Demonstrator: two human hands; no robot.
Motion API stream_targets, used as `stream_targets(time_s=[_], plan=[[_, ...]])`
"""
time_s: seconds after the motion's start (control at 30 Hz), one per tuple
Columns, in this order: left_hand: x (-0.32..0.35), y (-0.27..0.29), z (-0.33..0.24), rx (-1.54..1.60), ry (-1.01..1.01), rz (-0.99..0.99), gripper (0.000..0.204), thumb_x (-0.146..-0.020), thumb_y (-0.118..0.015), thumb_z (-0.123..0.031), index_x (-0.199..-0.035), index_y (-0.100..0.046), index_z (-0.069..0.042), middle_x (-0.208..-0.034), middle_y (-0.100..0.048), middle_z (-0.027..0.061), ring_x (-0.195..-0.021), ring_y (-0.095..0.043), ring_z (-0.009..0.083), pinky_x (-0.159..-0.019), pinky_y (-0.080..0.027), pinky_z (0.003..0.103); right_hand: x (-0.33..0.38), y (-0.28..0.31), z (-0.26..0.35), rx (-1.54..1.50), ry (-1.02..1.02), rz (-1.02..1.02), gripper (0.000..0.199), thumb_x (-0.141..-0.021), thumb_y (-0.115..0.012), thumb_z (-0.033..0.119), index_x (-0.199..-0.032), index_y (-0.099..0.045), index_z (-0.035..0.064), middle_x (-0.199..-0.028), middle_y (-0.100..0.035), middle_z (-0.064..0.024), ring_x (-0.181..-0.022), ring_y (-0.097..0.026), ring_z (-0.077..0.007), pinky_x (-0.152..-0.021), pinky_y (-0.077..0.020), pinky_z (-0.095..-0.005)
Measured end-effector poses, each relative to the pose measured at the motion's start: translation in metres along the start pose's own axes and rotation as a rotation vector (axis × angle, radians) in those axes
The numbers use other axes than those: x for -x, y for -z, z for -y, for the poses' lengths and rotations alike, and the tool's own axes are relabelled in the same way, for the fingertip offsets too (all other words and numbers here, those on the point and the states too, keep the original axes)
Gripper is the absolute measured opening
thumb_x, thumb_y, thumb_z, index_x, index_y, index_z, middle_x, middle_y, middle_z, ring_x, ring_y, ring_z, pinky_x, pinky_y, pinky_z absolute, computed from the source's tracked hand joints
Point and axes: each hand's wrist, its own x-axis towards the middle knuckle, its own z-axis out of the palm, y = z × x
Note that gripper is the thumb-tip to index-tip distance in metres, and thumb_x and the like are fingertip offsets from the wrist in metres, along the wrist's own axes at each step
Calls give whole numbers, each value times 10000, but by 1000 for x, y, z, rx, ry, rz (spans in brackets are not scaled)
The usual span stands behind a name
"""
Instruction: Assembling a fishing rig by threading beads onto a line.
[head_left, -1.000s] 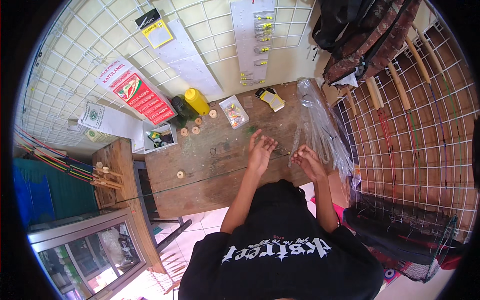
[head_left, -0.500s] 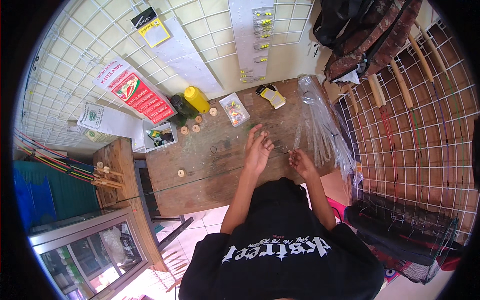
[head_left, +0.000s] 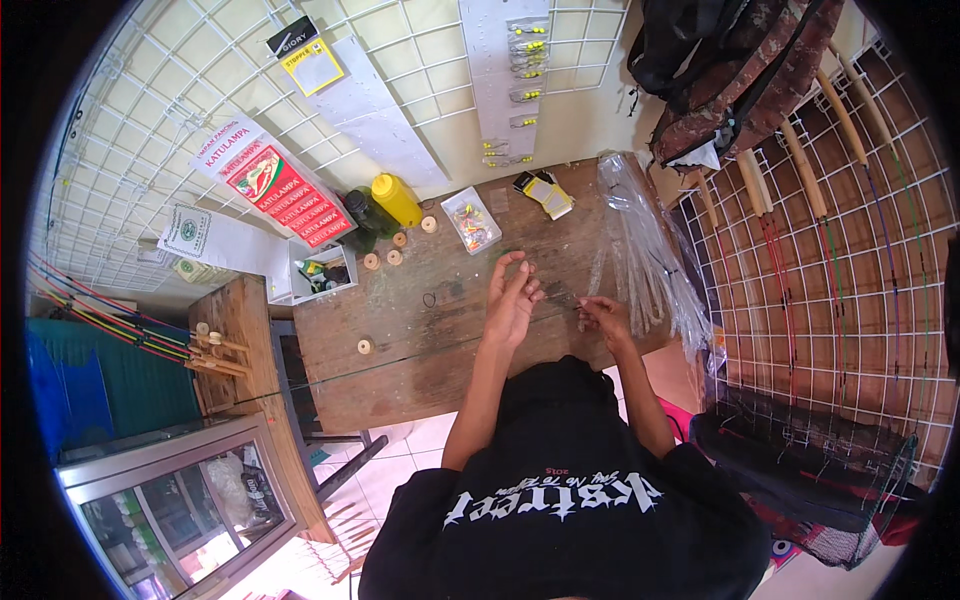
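Note:
Above the front part of the wooden table [head_left: 400, 330], both my hands are raised a short way apart. The fingers of my left hand [head_left: 512, 305] are bent, with thumb and forefinger drawn together. Anything held there is too fine to tell. My right hand [head_left: 608, 322] pinches something tiny and dark at its fingertips, too small to name. Beyond my left hand stands an open white box [head_left: 470, 220] with small colourful pieces in it. To the right of my right hand lie long clear plastic sleeves [head_left: 650, 250] in a bundle.
Several wooden spools [head_left: 394, 257] lie on the left of the table, near a yellow bottle [head_left: 396, 200] and a dark bottle [head_left: 370, 215]. A black-and-yellow packet [head_left: 545, 193] rests at the back. Rods with wooden handles [head_left: 803, 170] hang on the right-hand wire grid.
My right hand has turned slightly, its fingers now pointing more to the left. My left hand has shifted a little, its fingers still bent. The view has moved very slightly.

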Motion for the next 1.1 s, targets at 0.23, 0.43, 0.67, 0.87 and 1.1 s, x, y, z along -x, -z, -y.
stream_targets(time_s=[0.23, 0.43, 0.67, 0.87, 1.1], plan=[[-2, 4, 3, -362, -57, 42, 229, -910, -561, -130, -1124, -481, -119, -920, -530, 7, -725, -459, 62, -633, -380, 230, 7, -1, 23, 368, 296, -169, 217, -807, -692, 156, -965, -645, 15, -776, -638, -18, -676, -591, -88, -618, -471, -221], [-4, -4, 4, -523, -48, 74, 215, -887, -578, -97, -1089, -507, -79, -946, -558, 25, -766, -488, 66, -654, -385, 203, 22, -4, 49, 39, 209, 21, 161, -837, -647, 112, -958, -634, 7, -866, -647, -47, -763, -602, -110, -702, -477, -235], [-13, -4, 16, -713, -100, 197, 222, -893, -561, -89, -1101, -506, -33, -1007, -523, 61, -790, -511, 102, -652, -450, 260, 37, -2, 72, 47, 270, 267, 162, -858, -628, 114, -964, -612, -8, -925, -659, -109, -824, -625, -148, -760, -485, -252], [-22, 11, 33, -1052, -150, 178, 296, -859, -616, -133, -1127, -512, -63, -992, -546, 86, -747, -549, 129, -589, -457, 267, 47, -1, 89, 63, 167, 189, 175, -848, -646, 118, -957, -613, -15, -885, -664, -111, -798, -636, -151, -772, -496, -271], [-22, 27, 42, -1113, 132, 102, 348, -842, -627, -127, -1161, -502, -63, -972, -583, 134, -620, -565, 135, -520, -451, 273, 60, -4, 92, -8, 147, 206, 256, -839, -646, 74, -1070, -593, -22, -878, -663, -114, -798, -649, -172, -736, -529, -279]])
